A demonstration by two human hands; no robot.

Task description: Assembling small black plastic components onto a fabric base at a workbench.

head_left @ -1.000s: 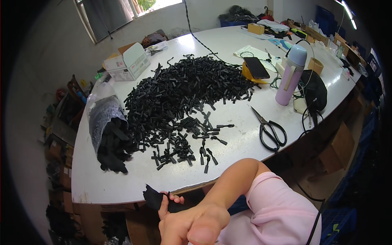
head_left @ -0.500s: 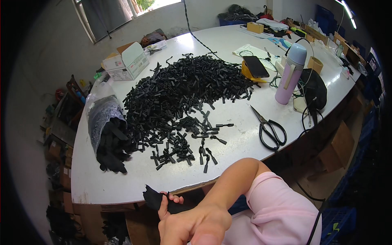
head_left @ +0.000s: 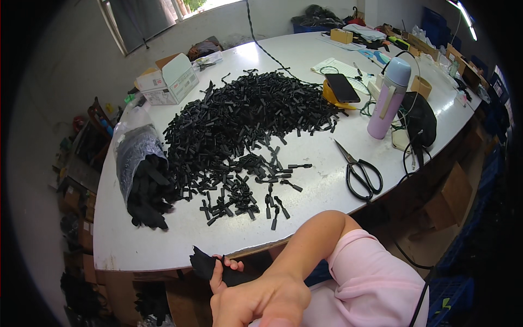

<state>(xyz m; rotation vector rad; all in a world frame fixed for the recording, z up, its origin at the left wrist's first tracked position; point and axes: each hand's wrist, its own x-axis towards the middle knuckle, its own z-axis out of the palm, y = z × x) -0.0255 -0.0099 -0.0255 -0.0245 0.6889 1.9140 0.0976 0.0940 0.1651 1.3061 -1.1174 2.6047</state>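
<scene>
My right hand (head_left: pixel 261 302) is at the lower middle, its forearm coming from a pink sleeve at the right. Its fingers curl down and inward; whatever they grip is out of sight. Just beyond it, fingertips that appear to be my left hand's (head_left: pixel 218 275) pinch a black fabric piece (head_left: pixel 204 264) with a ragged end, off the table's near edge. The rest of the left hand is hidden. Nearest on the tabletop are several small black cord pulls (head_left: pixel 275 214), loose in front of a big heap of the same kind (head_left: pixel 239 117).
On the white table (head_left: pixel 316 218), a plastic bag (head_left: pixel 131 155) spills black strips at left. Black-handled scissors (head_left: pixel 360 173), a lilac flask (head_left: pixel 385 103) and a phone (head_left: pixel 342 88) on a yellow stand are at right. A white carton (head_left: pixel 173 84) stands behind the heap.
</scene>
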